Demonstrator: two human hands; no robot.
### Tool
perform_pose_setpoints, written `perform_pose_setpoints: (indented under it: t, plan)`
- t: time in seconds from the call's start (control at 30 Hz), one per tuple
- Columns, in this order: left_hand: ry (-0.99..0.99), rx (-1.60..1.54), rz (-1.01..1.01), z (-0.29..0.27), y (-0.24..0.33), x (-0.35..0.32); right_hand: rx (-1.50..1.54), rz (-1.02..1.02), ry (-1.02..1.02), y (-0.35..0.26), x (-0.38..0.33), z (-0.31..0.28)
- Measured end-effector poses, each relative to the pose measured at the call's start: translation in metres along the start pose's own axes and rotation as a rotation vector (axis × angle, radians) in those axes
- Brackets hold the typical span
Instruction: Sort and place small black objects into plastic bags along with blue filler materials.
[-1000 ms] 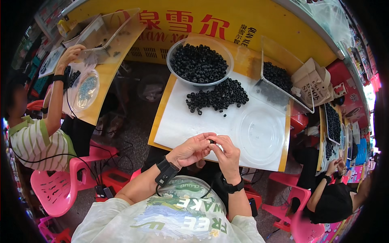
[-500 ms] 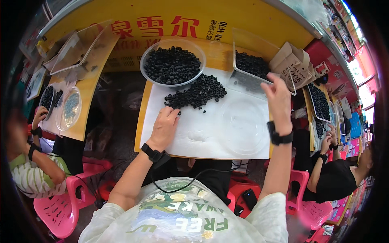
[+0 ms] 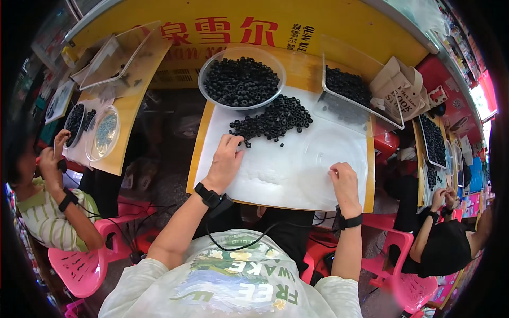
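My right hand rests loosely curled on the white sheet over the bench; whether it pinches anything I cannot tell. My left hand lies open, fingertips touching the near edge of the loose pile of black rings. They look small, light, stiff and likely to roll, so I'd pinch one by its rim. The pile stretches diagonally, from my left fingers toward the far right. Beyond it stands a round bowl full of the same rings.

On the white mat: one round bowl of black rings, one loose ring pile, one clear tray. Beside the mat: two seated persons. Pink chairs: three.
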State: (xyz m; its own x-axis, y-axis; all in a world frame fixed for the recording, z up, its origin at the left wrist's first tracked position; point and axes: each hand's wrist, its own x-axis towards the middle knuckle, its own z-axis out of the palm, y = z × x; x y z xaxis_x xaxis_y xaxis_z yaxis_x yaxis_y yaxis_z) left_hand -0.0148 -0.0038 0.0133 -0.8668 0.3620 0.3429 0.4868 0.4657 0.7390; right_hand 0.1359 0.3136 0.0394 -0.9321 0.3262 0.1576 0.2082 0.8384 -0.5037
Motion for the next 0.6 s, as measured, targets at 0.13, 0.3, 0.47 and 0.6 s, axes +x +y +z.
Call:
perform_pose_setpoints:
  t: [0.13, 0.3, 0.47, 0.6]
  plan:
    - [0.017, 0.045, -0.002, 0.002, -0.005, -0.002, 0.215, 0.162, 0.08, -0.034, -0.01, -0.017]
    - [0.021, 0.079, 0.009, 0.004, -0.008, -0.001, 0.542, 0.211, 0.088, -0.073, -0.028, -0.02]
    - [0.066, 0.148, 0.123, 0.003, -0.011, 0.003, 1.063, 0.302, -0.072, -0.113, -0.038, -0.003]
    - [0.076, 0.028, 0.035, 0.0, -0.006, 0.0, 1.165, 0.267, -0.159, -0.129, -0.035, 0.019]
